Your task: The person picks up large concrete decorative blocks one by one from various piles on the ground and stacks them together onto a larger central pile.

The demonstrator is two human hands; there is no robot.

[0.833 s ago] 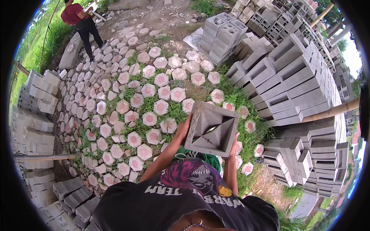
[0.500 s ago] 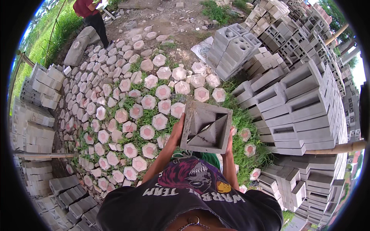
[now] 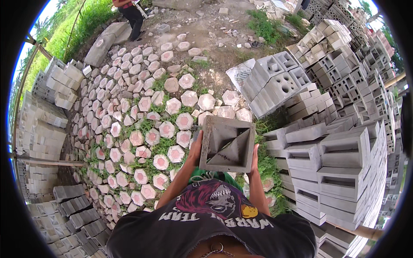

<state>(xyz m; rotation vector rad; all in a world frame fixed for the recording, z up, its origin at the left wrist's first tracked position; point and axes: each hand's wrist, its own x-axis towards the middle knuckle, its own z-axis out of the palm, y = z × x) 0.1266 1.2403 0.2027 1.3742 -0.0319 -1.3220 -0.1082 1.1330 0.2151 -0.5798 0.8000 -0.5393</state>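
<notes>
Held out in front of my body is a square grey concrete block [image 3: 207,148], with a hollow face of slanted triangular parts turned up toward me. My left hand [image 3: 196,148] grips its left side and my right hand [image 3: 254,158] presses on its right side, so the block is clasped between both. Most of the fingers are hidden behind or under the block. Beneath it, hexagonal pavers [image 3: 175,153] with pinkish centres are set in grass and soil.
At the right stand tall stacks of hollow concrete blocks [image 3: 342,176]. A smaller pile of grey blocks [image 3: 275,81] sits ahead to the right. More stacks [image 3: 41,124] line the left, beside a horizontal pole [image 3: 51,161]. Far off stands another person [image 3: 131,16] near a concrete slab [image 3: 105,43].
The surroundings have shifted in view: the right-hand stacks and the pile ahead appear nearer. The block stays clasped between my hands. The other person shows farther up and to the right.
</notes>
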